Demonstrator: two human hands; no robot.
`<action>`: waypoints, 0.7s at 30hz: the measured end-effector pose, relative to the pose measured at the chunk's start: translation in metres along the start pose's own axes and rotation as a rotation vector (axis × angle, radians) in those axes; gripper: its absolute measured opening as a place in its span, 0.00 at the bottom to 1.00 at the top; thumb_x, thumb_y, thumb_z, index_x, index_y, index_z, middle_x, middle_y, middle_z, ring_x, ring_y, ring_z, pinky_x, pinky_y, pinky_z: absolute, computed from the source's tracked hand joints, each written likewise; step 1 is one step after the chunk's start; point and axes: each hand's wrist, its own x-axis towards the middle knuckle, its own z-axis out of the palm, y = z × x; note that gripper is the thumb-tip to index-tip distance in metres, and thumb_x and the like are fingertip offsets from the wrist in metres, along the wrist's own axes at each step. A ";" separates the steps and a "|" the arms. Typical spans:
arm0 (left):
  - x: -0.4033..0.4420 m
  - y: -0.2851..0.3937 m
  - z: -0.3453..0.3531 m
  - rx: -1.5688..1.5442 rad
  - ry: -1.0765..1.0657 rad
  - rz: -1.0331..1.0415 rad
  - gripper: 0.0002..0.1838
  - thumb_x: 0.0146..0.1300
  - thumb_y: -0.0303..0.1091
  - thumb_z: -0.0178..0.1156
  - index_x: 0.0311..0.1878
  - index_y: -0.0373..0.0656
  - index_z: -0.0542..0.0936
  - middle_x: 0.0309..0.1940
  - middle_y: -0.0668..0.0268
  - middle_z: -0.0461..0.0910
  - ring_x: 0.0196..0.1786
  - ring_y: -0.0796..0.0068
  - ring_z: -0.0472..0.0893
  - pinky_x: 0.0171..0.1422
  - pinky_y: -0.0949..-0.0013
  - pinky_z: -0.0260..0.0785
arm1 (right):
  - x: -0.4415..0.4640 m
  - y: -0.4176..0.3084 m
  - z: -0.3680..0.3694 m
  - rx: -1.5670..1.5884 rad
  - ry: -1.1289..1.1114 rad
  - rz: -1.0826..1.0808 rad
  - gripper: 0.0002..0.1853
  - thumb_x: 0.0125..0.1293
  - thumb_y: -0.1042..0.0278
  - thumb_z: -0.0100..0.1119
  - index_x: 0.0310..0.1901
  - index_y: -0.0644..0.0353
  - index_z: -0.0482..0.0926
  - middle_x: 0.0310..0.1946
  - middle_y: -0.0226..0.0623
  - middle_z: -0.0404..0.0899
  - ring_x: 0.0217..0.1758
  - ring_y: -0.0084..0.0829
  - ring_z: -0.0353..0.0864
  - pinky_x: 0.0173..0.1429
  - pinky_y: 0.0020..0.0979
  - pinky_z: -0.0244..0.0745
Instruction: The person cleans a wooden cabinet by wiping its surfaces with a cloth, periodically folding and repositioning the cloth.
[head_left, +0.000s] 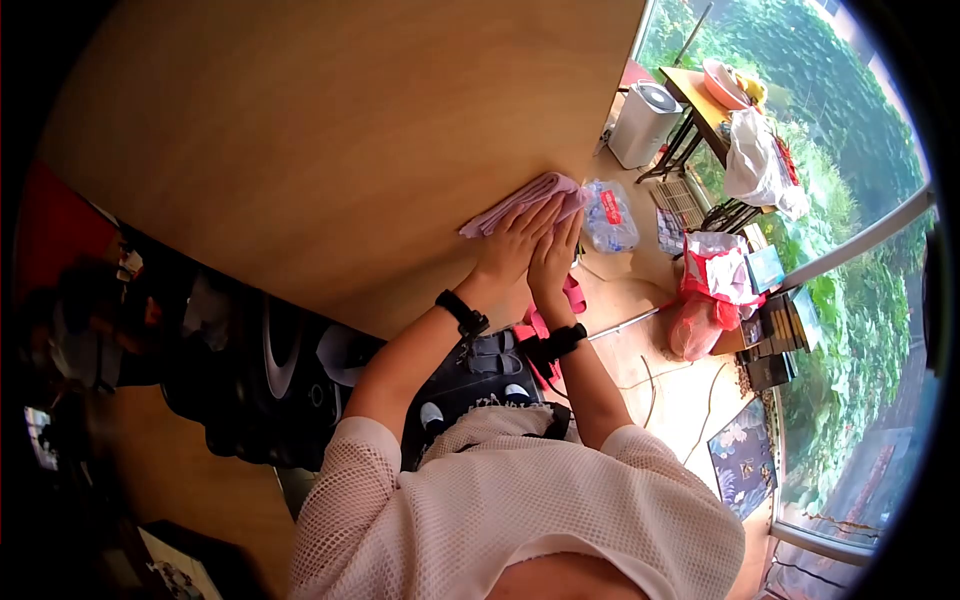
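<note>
A folded pink cloth (530, 205) lies against the large wooden panel (380, 130), near its right edge. My left hand (513, 240) rests on the cloth with its fingers stretched out. Close beside it, my right hand (554, 252) is also flat, its fingers extended over the right end of the cloth. The two hands touch or nearly touch along their inner sides. Each wrist wears a black band. The cloth's part under the palms is hidden.
Beyond the panel's edge are a plastic bag of bottles (610, 217), a white appliance (643, 125) and a table (700, 105) with a bowl. Red bags (712, 285) and stacked books (785, 325) stand by the window. Slippers (493, 352) lie below, cables on the floor.
</note>
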 end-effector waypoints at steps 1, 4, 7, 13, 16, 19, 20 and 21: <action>0.003 -0.002 0.001 0.008 -0.014 0.039 0.28 0.66 0.43 0.40 0.69 0.50 0.55 0.71 0.74 0.49 0.72 0.79 0.47 0.74 0.60 0.28 | -0.001 0.006 0.000 -0.014 -0.016 0.005 0.28 0.65 0.69 0.39 0.65 0.74 0.50 0.68 0.61 0.42 0.70 0.55 0.47 0.70 0.39 0.48; -0.001 -0.007 0.002 0.026 -0.058 0.139 0.29 0.66 0.43 0.39 0.70 0.50 0.52 0.72 0.74 0.46 0.73 0.81 0.43 0.75 0.64 0.25 | -0.011 0.007 -0.001 -0.072 -0.052 0.009 0.29 0.64 0.72 0.41 0.65 0.75 0.49 0.67 0.63 0.45 0.69 0.56 0.48 0.70 0.41 0.49; -0.016 -0.025 -0.009 0.157 -0.067 0.202 0.30 0.65 0.41 0.39 0.71 0.50 0.51 0.72 0.75 0.45 0.73 0.82 0.43 0.75 0.65 0.26 | -0.029 -0.007 0.021 -0.184 -0.028 -0.013 0.30 0.63 0.71 0.43 0.64 0.77 0.48 0.65 0.65 0.46 0.68 0.57 0.49 0.69 0.42 0.49; -0.124 -0.080 -0.011 -0.072 -0.165 0.029 0.30 0.61 0.38 0.47 0.68 0.49 0.58 0.70 0.74 0.52 0.70 0.81 0.54 0.73 0.64 0.38 | -0.078 -0.073 0.058 -0.480 -0.278 -0.130 0.33 0.60 0.66 0.47 0.61 0.80 0.51 0.64 0.70 0.46 0.67 0.65 0.47 0.68 0.52 0.47; -0.176 -0.106 -0.033 -0.288 -0.270 -0.179 0.33 0.57 0.39 0.55 0.67 0.48 0.60 0.69 0.72 0.54 0.68 0.76 0.58 0.71 0.59 0.43 | -0.104 -0.084 0.097 -0.293 -0.334 -0.235 0.34 0.59 0.65 0.50 0.60 0.80 0.52 0.63 0.71 0.46 0.67 0.68 0.45 0.68 0.55 0.46; -0.220 -0.115 -0.057 -0.155 -0.315 -0.415 0.37 0.54 0.41 0.61 0.67 0.48 0.59 0.69 0.64 0.54 0.68 0.67 0.58 0.71 0.52 0.42 | -0.122 -0.099 0.121 -0.152 -0.474 -0.384 0.36 0.56 0.61 0.56 0.62 0.73 0.54 0.65 0.59 0.49 0.69 0.60 0.44 0.70 0.52 0.44; -0.228 -0.120 -0.064 -0.163 -0.324 -0.489 0.38 0.53 0.42 0.61 0.67 0.49 0.59 0.69 0.60 0.54 0.69 0.63 0.58 0.71 0.50 0.39 | -0.119 -0.111 0.124 -0.144 -0.504 -0.478 0.37 0.56 0.60 0.56 0.63 0.68 0.55 0.66 0.51 0.51 0.70 0.56 0.44 0.70 0.51 0.44; -0.234 -0.125 -0.072 -0.172 -0.336 -0.560 0.39 0.53 0.43 0.62 0.68 0.50 0.58 0.68 0.56 0.53 0.69 0.59 0.57 0.71 0.48 0.37 | -0.107 -0.131 0.123 -0.135 -0.535 -0.568 0.37 0.56 0.58 0.57 0.64 0.63 0.56 0.68 0.43 0.52 0.71 0.52 0.45 0.70 0.50 0.45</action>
